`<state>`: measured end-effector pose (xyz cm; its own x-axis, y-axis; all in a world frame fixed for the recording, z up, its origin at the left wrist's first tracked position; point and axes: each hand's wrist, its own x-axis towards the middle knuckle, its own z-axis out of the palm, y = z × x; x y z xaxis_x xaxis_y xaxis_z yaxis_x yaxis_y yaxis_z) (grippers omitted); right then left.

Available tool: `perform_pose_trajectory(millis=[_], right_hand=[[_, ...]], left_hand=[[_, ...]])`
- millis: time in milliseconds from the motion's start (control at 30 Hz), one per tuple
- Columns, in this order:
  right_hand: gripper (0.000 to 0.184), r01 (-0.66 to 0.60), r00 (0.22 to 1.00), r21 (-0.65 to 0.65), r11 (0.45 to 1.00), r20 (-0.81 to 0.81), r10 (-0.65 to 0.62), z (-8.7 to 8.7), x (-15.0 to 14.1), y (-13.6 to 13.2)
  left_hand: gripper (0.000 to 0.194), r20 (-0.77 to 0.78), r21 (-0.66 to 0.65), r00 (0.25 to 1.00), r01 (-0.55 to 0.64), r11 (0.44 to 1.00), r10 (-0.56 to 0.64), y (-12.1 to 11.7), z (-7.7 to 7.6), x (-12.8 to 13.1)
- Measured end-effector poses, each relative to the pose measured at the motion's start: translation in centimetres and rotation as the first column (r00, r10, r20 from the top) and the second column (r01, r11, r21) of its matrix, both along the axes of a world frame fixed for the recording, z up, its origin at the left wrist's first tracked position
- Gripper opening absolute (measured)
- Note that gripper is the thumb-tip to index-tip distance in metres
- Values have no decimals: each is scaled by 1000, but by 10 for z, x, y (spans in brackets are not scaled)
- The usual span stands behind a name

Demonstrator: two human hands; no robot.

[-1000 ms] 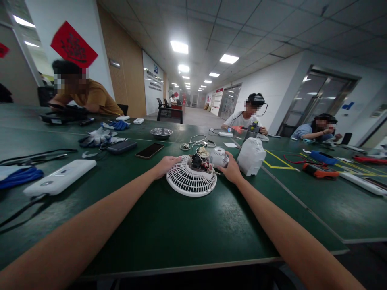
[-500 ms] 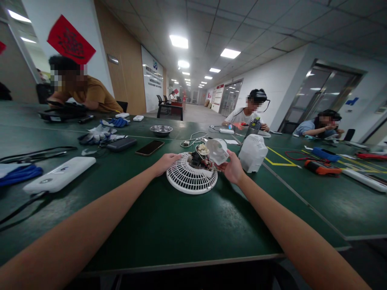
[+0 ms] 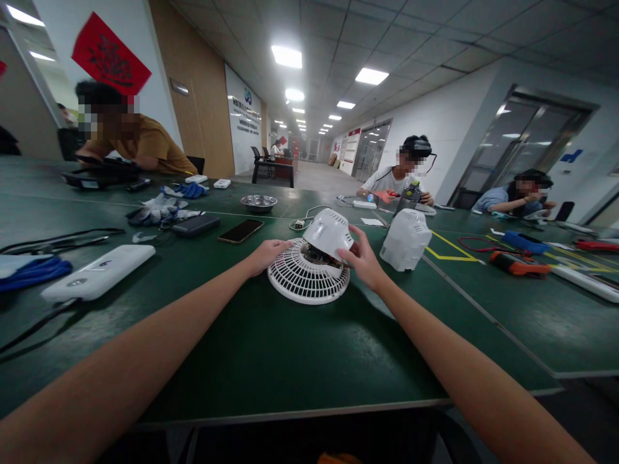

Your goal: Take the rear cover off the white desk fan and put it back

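A round white fan grille [image 3: 309, 287] lies on the green table in front of me. My left hand [image 3: 269, 255] grips its left rim, thumb on top. With my right hand [image 3: 365, 259] I hold a white plastic motor cover [image 3: 329, 231], tilted over the middle of the grille. Beneath the cover a strip of the motor [image 3: 316, 253] shows; most of it is hidden. Just right of my right hand stands a white plastic housing [image 3: 406, 240], apart from the grille. A white cable [image 3: 300, 224] lies behind the grille.
Left are a phone [image 3: 240, 231], a black power bank [image 3: 196, 225], a white device [image 3: 99, 272] and gloves [image 3: 159, 212]. A metal bowl [image 3: 259, 203] sits farther back. Right are a bottle [image 3: 409, 198] and an orange multimeter [image 3: 520, 263]. Several people sit around the table.
My right hand has turned the motor cover over and brought it left onto the motor, which was exposed before. My left hand stays at the grille's rim.
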<state>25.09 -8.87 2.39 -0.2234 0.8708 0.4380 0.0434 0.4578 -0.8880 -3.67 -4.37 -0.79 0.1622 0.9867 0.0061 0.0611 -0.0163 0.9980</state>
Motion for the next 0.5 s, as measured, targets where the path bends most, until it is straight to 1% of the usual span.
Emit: perform_pose_trajectory(millis=[33, 100, 167, 200, 267, 400, 467, 500], right_hand=[[78, -8, 997, 51, 999, 83, 4, 1, 0, -1], [82, 0, 972, 176, 984, 233, -42, 2, 2, -4], [80, 3, 938, 275, 961, 331, -98, 3, 3, -5], [79, 0, 927, 300, 954, 357, -113, 3, 4, -5], [77, 3, 917, 311, 950, 378, -126, 4, 6, -5], [79, 21, 907, 295, 955, 396, -142, 5, 9, -5], [82, 9, 904, 274, 962, 409, -125, 6, 10, -5], [83, -2, 901, 260, 966, 419, -111, 6, 10, -5]], left_hand=[[39, 3, -3, 1000, 0, 1000, 0, 0, 0, 0], [40, 1, -2, 1000, 2, 1000, -2, 1, -1, -1], [41, -10, 3, 1000, 6, 1000, -6, 4, -3, -2], [42, -15, 3, 1000, 8, 1000, -8, 5, -3, -2], [42, -20, -3, 1000, 9, 1000, -9, 7, -5, -3], [44, -36, -6, 999, 19, 1000, -19, 7, -6, -3], [45, -98, 35, 995, 21, 999, -18, 5, -4, -4], [46, -159, 88, 987, 9, 996, 5, 4, -3, -4]])
